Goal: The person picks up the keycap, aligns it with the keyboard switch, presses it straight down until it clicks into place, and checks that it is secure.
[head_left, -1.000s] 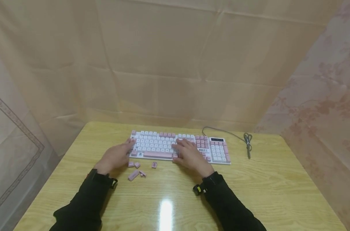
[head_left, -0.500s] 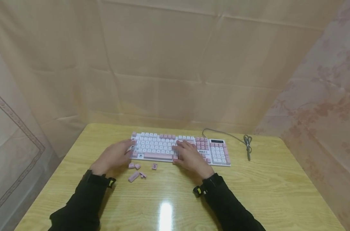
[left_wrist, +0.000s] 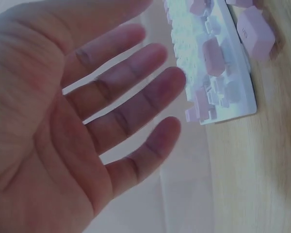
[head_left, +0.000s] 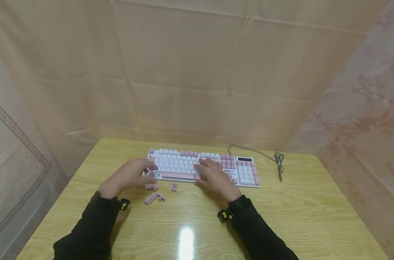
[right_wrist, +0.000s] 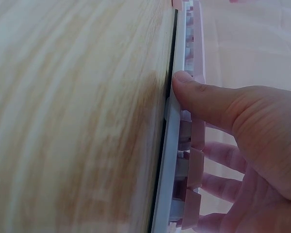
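A white keyboard with pink and white keycaps (head_left: 177, 175) lies on the table. My left hand (head_left: 128, 175) hovers over its left end. In the left wrist view that hand (left_wrist: 87, 111) has its fingers spread and loosely bent, with nothing in them; the thumb is mostly out of sight. Bare switch places show near the keyboard's corner (left_wrist: 240, 104). My right hand (head_left: 214, 177) rests on the middle-right keys. In the right wrist view its thumb (right_wrist: 203, 97) lies against the keyboard's front edge (right_wrist: 170, 141), while the other fingers reach over the keys, partly hidden.
Several loose pink keycaps (head_left: 150, 198) lie on the table (head_left: 281, 216) in front of the keyboard's left part. A tied grey cable (head_left: 279, 162) runs from the keyboard's back to the right. A beige cloth (head_left: 184, 90) hangs behind the table.
My left hand has drawn back slightly from the keyboard's left edge, and its fingertips have shifted right over the corner keys. The right hand has stayed in place.
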`<state>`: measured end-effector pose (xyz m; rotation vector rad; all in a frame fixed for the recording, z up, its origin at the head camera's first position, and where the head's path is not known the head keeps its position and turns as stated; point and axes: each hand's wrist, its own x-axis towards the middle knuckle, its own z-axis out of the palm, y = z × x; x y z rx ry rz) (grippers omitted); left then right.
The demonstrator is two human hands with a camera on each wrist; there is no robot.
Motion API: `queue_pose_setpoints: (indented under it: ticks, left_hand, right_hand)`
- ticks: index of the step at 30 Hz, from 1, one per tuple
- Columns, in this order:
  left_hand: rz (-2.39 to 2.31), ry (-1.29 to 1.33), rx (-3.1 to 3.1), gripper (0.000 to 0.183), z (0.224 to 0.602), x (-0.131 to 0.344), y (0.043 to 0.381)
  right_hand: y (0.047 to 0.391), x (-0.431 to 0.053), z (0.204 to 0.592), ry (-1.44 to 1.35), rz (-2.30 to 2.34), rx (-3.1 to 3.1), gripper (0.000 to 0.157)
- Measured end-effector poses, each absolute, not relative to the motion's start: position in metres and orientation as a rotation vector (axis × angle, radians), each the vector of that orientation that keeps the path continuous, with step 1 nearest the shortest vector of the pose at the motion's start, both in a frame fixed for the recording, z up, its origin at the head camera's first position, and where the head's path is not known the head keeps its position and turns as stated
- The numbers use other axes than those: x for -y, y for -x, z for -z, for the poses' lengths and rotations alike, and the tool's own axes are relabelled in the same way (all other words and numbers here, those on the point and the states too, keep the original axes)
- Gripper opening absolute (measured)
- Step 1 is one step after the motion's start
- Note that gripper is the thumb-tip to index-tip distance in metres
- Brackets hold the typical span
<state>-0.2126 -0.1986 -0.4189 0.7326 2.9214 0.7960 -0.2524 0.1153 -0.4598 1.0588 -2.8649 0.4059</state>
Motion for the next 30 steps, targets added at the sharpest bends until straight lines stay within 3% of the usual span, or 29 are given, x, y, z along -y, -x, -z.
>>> queue_pose_setpoints:
  ticks: [5,18,30]
  left_hand:
    - [-0.774,-0.672,-2.841,0.037,0.423,0.196,0.21]
    - [-0.743,-0.812,-2.757,0.014,0.433,0.188,0.209]
    - [-0.63,-0.601,-2.779,0.008,0.436,0.181,0.21]
  right_hand:
    - [0.252,-0.115,0.459,-1.067,-0.434,2.858,0.059]
    - [0.252,-0.115,0.46,-1.049,-0.418,2.877,0.06]
    - [0.252,-0.115,0.459,-1.06,-0.433,2.876,0.059]
